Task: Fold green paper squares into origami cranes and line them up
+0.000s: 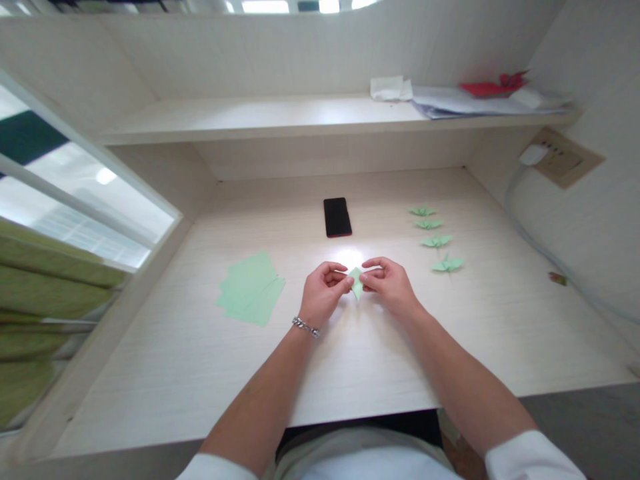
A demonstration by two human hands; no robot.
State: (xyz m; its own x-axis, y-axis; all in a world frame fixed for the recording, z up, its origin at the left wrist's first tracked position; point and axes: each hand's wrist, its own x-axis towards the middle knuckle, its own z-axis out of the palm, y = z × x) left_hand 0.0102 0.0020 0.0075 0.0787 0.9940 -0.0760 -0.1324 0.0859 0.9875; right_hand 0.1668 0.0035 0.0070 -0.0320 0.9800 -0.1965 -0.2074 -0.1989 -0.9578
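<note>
Between my two hands is a small piece of folded green paper (357, 283), roughly diamond-shaped with a point toward me. My left hand (326, 288) pinches its left edge between thumb and fingers. On the opposite edge, the thumb and fingers of my right hand (389, 283) are closed too. To the left lies a loose fan of flat green paper sheets (253, 290). Several folded green paper cranes stand in a column at the right, the nearest crane (447, 265) being just beyond my right hand.
A black phone (337, 217) lies on the desk (200, 373) beyond my hands. Above, a shelf (260, 115) bears papers (460, 101) and a red folded item (513, 80). A cable (530, 240) runs down the right side from a wall socket (567, 158).
</note>
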